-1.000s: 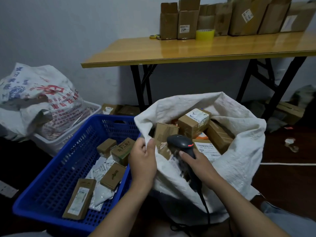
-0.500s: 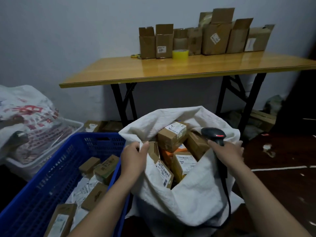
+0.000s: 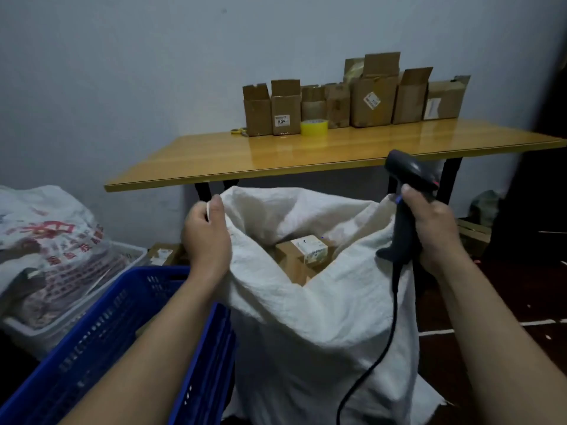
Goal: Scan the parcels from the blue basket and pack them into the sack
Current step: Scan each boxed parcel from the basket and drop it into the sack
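**A:** Where are the parcels sitting right now?

**B:** At least 1 brown parcel (image 3: 302, 256) with a white label is lying inside the white sack (image 3: 306, 348), low between its raised sides. More cardboard is showing beneath it, so part of the packing is looking done.

**A:** And the hands?

**B:** The left hand (image 3: 208, 237) is curling round the sack's rim, thumb on top, holding it up. The right hand (image 3: 432, 231) is wrapping its fingers round the handle of the black scanner (image 3: 405, 176), which is standing above the sack's far rim. Cloth is rising to that hand too, but I cannot tell whether it is pinching any.

**A:** What is remaining?

**B:** Hard to say. The blue basket (image 3: 101, 348) is standing just beside the sack on the left, and the left forearm (image 3: 159, 332) and the angle are hiding its floor, so I am not seeing whether parcels are waiting there. I am judging this as opening or settling the sack, not scanning, since nothing is sitting under the scanner.
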